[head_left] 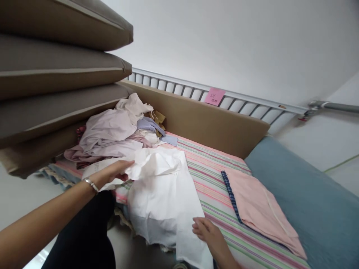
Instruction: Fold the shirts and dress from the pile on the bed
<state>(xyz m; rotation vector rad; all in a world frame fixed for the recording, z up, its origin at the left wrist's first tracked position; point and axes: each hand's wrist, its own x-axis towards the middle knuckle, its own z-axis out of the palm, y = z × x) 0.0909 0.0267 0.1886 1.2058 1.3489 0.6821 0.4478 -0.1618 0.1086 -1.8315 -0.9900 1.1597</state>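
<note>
A white garment [159, 194] lies spread over the front edge of the bed, with part of it hanging down in creases. My left hand [119, 170], with a bracelet on the wrist, pinches the garment's upper left part. At the lower right, my right hand [206, 231] is by the long flat strip of the same garment, fingers stretched out and holding nothing. Whether those fingertips touch the cloth I cannot tell. The garment's lower end runs out of view.
A rumpled clothes pile [109, 130] lies at the left beside stacked brown cushions [64, 71]. Folded pink cloth [260, 205] rests on the striped sheet [213, 179], near a blue-grey cushion [303, 198]. Along the wall stand a brown panel [196, 121] and a pink note [215, 96].
</note>
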